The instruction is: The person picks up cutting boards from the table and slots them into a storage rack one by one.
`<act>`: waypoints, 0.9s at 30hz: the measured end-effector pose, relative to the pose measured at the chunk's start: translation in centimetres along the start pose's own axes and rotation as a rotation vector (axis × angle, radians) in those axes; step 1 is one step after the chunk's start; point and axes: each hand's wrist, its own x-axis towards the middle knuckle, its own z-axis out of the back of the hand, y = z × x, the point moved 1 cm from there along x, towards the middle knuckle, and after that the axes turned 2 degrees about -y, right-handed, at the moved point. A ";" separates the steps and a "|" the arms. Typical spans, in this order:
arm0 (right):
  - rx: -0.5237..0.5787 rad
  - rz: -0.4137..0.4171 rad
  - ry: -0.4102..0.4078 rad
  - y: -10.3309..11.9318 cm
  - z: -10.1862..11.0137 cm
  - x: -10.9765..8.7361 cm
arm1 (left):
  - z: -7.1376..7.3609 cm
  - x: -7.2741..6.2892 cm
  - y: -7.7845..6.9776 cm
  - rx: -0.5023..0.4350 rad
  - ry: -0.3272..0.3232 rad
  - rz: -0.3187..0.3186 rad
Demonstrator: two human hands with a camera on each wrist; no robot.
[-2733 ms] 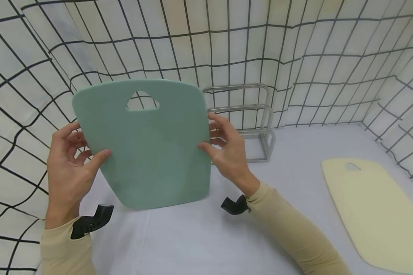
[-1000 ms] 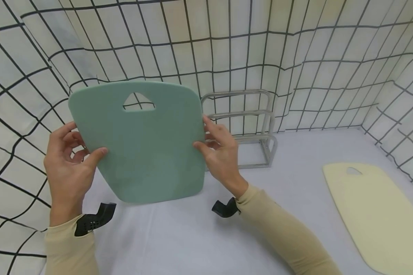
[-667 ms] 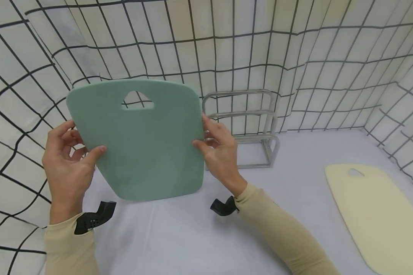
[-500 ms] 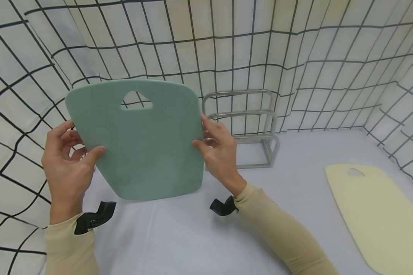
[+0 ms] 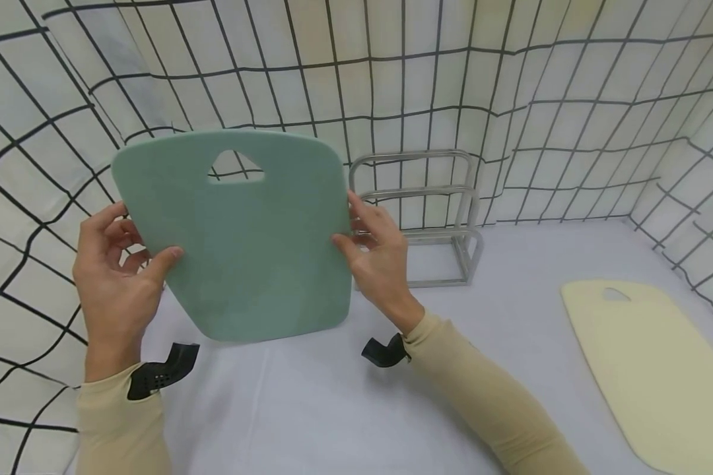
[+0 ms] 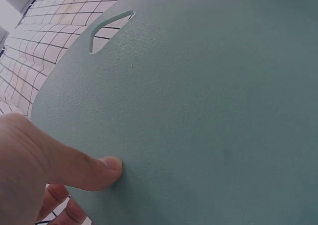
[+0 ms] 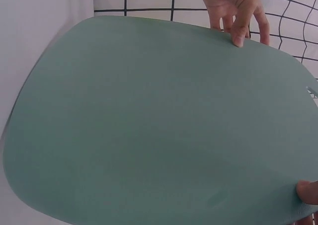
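In the head view a green cutting board (image 5: 249, 244) is held up, its handle hole near the top edge. My left hand (image 5: 115, 280) pinches its left edge, thumb on the near face and fingers behind. On the opposite edge my right hand (image 5: 383, 257) pinches it the same way. The left wrist view shows the left thumb pressed flat on the board (image 6: 189, 111). Across the board (image 7: 149, 120) in the right wrist view, the left hand (image 7: 236, 11) grips the far edge, while the right thumb shows at the lower right corner. Most fingers are hidden behind the board.
A metal wire rack (image 5: 469, 244) stands behind the right hand, partly hidden by the board. On the white table (image 5: 297, 409) a pale yellow cutting board (image 5: 653, 369) lies flat at the right. Grid-patterned cloth walls (image 5: 428, 86) close off the back and sides.
Since the first frame, the green board and both hands have shifted slightly left relative to the rack, uncovering a bit more of it. Over the last half second, the grip looks the same.
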 end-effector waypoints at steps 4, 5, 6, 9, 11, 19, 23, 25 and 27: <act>0.008 0.010 0.008 0.0 0.1 0.2 | 0.0 0.0 -0.2 0.002 0.002 0.005; 0.012 0.012 0.010 0.1 0.1 0.2 | 0.0 0.1 -0.2 -0.001 0.000 0.006; 0.016 0.012 0.013 0.1 0.1 0.2 | 0.0 0.1 -0.3 -0.003 -0.001 0.006; 0.021 0.011 0.017 0.2 0.2 0.3 | 0.0 0.0 -0.4 -0.001 -0.009 0.007; 0.014 0.013 0.018 0.2 0.3 0.3 | 0.0 0.0 -0.5 -0.004 -0.012 0.005; -0.017 0.030 0.009 -0.2 0.6 0.4 | -0.8 0.1 -0.6 -0.075 -0.017 -0.048; -0.017 0.029 -0.006 -0.2 0.7 0.4 | -1.2 0.3 -0.4 -0.100 -0.017 -0.052; -0.010 0.032 -0.015 -0.3 0.7 0.5 | -1.3 0.4 -0.3 -0.101 -0.015 -0.052; -0.009 0.034 -0.020 -0.3 0.6 0.4 | -1.3 0.4 -0.3 -0.092 -0.017 -0.044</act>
